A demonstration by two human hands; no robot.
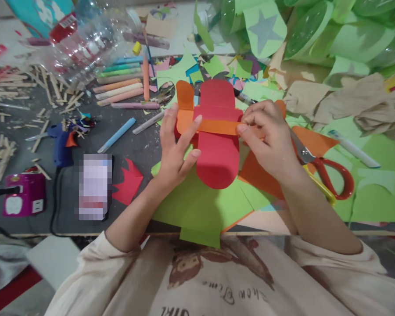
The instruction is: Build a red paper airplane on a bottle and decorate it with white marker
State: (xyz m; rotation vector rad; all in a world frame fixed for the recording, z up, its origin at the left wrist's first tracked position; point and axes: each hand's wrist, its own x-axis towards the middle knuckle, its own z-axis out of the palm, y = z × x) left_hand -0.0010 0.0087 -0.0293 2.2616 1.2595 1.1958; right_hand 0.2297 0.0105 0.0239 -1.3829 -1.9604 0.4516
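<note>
A red paper cutout [217,160] with rounded ends lies over green paper sheets [191,208] at the middle of the table. Across it runs an orange paper strip [217,127]. My right hand [266,136] pinches the strip's right end between thumb and fingers. My left hand [177,151] has its fingers spread, the index fingertip touching the red paper near the strip's left end. Behind those fingers is an orange paper piece [184,94] with a rounded, folded tab. Part of it is hidden by the hand.
Scissors [335,175] with red and yellow handles lie right of my right hand. On the left are a phone [95,186], a blue glue gun [59,145], markers [118,135] and wooden sticks [3,158]. Clear plastic bottles [95,44] and green paper-covered shapes [345,44] stand behind.
</note>
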